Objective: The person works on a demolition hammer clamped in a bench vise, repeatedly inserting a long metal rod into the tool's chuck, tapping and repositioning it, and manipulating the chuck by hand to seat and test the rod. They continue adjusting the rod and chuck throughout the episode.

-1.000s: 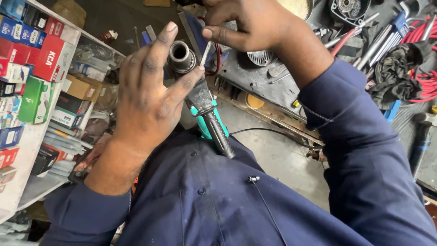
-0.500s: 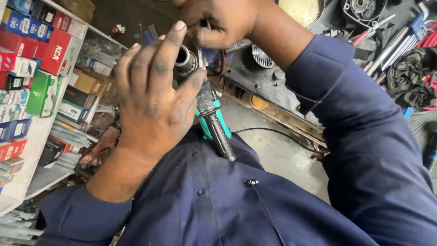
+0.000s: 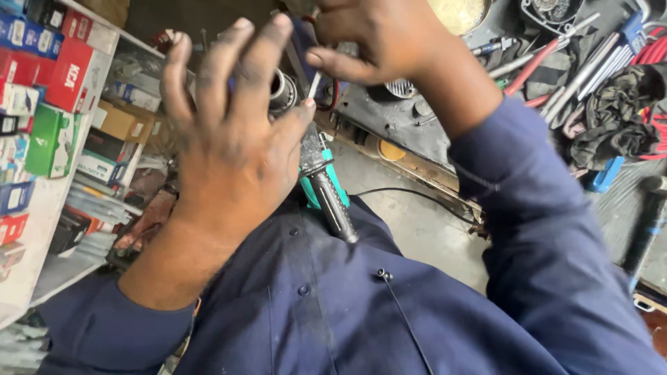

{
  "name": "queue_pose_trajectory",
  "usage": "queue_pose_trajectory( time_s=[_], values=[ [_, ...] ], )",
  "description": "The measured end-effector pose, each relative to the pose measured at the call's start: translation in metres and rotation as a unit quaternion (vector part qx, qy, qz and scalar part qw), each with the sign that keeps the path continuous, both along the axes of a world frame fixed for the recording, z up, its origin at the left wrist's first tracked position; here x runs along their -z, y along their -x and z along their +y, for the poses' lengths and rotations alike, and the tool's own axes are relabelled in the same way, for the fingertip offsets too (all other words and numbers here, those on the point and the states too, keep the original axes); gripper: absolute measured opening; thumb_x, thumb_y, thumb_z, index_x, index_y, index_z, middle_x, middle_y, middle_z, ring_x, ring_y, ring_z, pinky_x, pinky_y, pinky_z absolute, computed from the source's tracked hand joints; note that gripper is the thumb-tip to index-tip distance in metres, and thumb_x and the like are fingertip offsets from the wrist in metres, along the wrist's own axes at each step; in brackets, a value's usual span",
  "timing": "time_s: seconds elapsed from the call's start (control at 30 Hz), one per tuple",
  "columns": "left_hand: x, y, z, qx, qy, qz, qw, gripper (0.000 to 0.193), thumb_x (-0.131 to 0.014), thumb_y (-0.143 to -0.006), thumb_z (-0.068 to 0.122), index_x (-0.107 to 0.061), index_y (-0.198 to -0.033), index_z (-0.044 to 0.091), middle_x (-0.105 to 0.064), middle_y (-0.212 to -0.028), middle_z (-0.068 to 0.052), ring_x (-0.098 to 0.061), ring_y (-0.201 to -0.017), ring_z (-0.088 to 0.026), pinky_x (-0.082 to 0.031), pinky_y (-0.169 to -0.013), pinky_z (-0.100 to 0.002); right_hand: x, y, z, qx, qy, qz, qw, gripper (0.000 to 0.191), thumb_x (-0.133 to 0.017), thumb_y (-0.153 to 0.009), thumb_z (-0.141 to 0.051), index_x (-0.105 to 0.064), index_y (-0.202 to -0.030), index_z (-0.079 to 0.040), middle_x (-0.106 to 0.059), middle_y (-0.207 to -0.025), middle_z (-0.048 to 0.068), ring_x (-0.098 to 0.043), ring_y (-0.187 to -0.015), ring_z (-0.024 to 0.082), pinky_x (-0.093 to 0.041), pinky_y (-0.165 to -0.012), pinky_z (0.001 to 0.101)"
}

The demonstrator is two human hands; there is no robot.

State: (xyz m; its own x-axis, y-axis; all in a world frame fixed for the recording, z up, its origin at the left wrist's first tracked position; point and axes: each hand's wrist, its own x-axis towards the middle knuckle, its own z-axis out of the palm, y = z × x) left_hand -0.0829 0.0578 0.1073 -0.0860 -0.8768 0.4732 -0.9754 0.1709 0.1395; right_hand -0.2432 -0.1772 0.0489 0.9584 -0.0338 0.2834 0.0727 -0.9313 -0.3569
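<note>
Head view: worn on the person's head, facing steeply down, close above the power tool (image 3: 326, 184) at chest height.
Shared scene: single view only.

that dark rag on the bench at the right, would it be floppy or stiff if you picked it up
Probably floppy: the dark rag lies crumpled in soft folds, draped over the tools beneath it. Likely light for its size, being thin cloth. It may snag or drag things along, since it lies tangled among the red cables and the tools.

my L hand (image 3: 229, 146) hides most of tool's metal end (image 3: 283, 90) | R hand (image 3: 382, 38) cut by top edge | thin rod (image 3: 314, 85) blurred, can't ID
</note>
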Motion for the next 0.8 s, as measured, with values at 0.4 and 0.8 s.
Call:
queue_pose_trajectory(
  time_s=[0.4, 0.8],
  values=[
    [0.033, 0.072, -0.022, 0.201, 0.048, 0.028, 0.978, 0.051, -0.057, -0.101, 0.022, -0.049, -0.151, 0.017, -0.059, -0.137, -0.015, -0.058, -0.116, -0.027, -0.043, -0.109, -0.047, -0.014, 0.094, 0.189, 0.437, -0.049, -0.283, 0.852, 0.019, -0.052, -0.096, 0.004, -0.043, -0.112, -0.001, -0.053, -0.121, 0.019, -0.055, -0.105, 0.028, -0.054, -0.085, 0.0414],
    [0.054, -0.046, 0.047, 0.35, 0.014, 0.061, 0.935, 0.029, -0.074, -0.098, 0.04, -0.06, -0.085, 0.018, -0.072, -0.131, -0.003, -0.061, -0.127, -0.026, -0.036, -0.114, -0.051, 0.021, 0.159, 0.204, 0.504, -0.22, -0.351, 0.758, 0.022, -0.061, -0.114, -0.002, -0.044, -0.129, -0.001, -0.049, -0.123, 0.011, -0.06, -0.083, 0.013, -0.058, -0.068, 0.0245]
  ],
)
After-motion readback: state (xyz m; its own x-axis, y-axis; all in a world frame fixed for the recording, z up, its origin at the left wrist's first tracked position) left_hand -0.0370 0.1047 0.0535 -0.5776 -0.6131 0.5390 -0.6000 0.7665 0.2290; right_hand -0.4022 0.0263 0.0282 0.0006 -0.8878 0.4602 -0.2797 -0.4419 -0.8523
